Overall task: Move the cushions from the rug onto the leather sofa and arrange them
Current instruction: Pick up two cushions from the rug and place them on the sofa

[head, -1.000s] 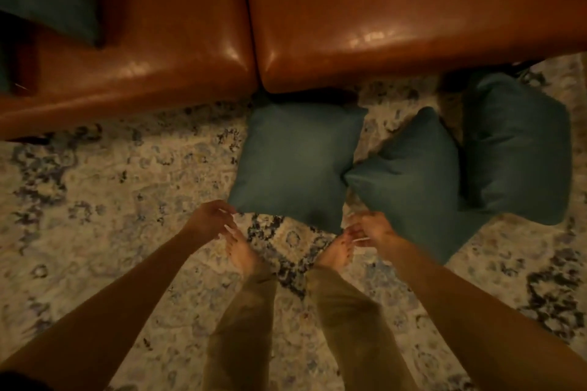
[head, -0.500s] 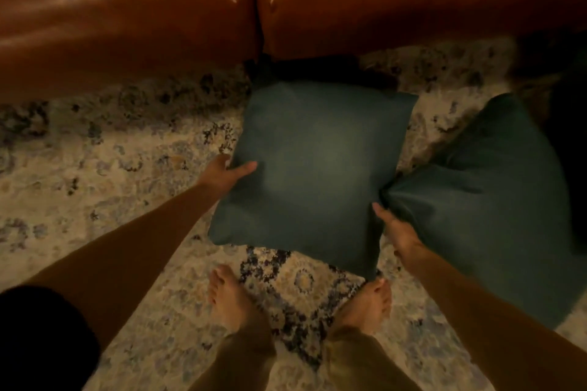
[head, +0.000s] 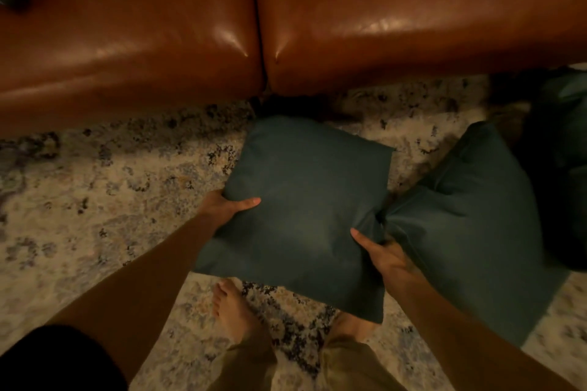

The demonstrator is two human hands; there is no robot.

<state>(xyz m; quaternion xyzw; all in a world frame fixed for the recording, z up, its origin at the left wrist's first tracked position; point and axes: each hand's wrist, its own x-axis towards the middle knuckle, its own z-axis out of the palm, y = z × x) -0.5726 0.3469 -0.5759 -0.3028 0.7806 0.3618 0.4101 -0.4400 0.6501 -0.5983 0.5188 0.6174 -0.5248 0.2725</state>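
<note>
Nearest, two bare feet on the patterned rug (head: 104, 206), the left foot (head: 230, 311) plain to see, the right one mostly hidden under a corner of the held cushion. Above them, one dark teal cushion (head: 305, 209) gripped from both sides: left hand (head: 222, 208) clamped on its left edge with the thumb laid over the top face, right hand (head: 386, 259) pinching its right edge, thumb likewise on top. Lower corner raised over the feet; whether the far edge touches the rug, cannot tell. Just beside on the right, a second teal cushion (head: 470, 225) lying on the rug, its near corner pressed against the held one by the right hand. Farther right, at the frame edge, a third teal cushion (head: 562, 168), dark and partly cut off. Three cushions counted by the rug. Beyond, the brown leather sofa (head: 397, 19), two seat pads divided by one seam, with a dim dark shape at its top left corner, too shadowed to identify.
</note>
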